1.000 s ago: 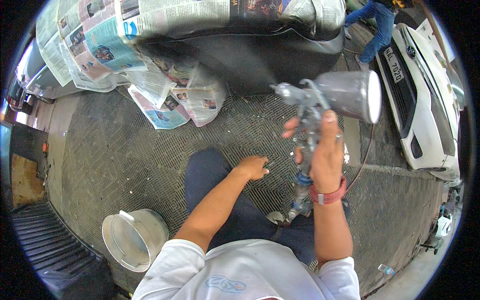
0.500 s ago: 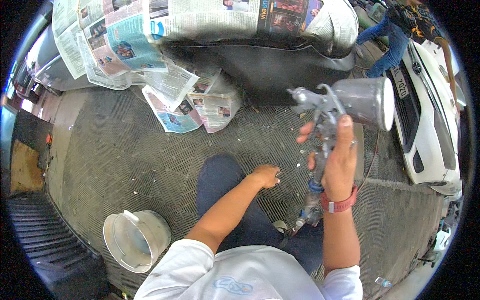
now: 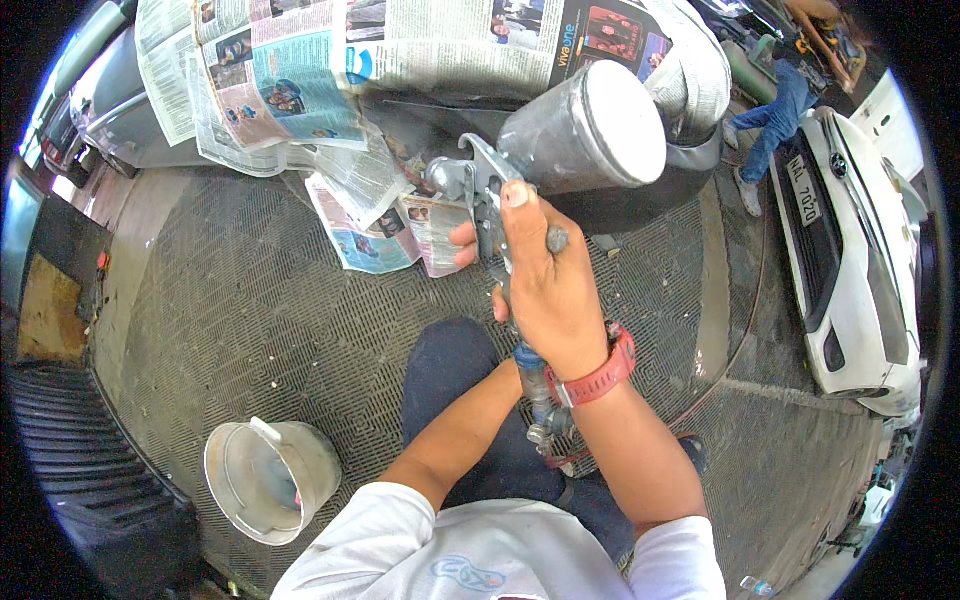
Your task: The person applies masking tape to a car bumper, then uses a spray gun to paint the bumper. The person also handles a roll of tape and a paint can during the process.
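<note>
Head view, right hand [image 3: 553,290]: wrapped around the handle of the spray gun [image 3: 487,205], thumb raised along the back, fingers curled round to the front. Trigger squeezed or not, cannot tell.
Left hand: hidden behind the right hand and the lower end of the handle, with only the left forearm [image 3: 455,430] showing clearly; spread, closed or pinching something, cannot tell.
Gun's place: in front of the dark panel [image 3: 640,208], toward its left part, with the nozzle [image 3: 443,178] turned left, across the loose end of the newspaper [image 3: 385,232]. Gap to the surface hard to judge.
Just changed: swung leftward from the right half of the panel, handle now leaning and wrist closer to the body's middle. Faint mist at the nozzle a second ago, none to be made out now.
Meaning for the work: probably a sideways sweep, now at the papered end, with likely more paper than bare panel in front of the nozzle.
Cup [image 3: 560,135]: fixed on top of the gun, tilted to the right, closed by a pale lid [image 3: 630,122]. Contents and level not to be made out.
Pail [image 3: 322,468]: on the ribbed mat [image 3: 290,300], left of the body, open mouth showing a pale inside and a small reddish bit; liquid or not, cannot tell.
Bottle [image 3: 757,585]: clear, on the floor at lower right, too small for contents.
</note>
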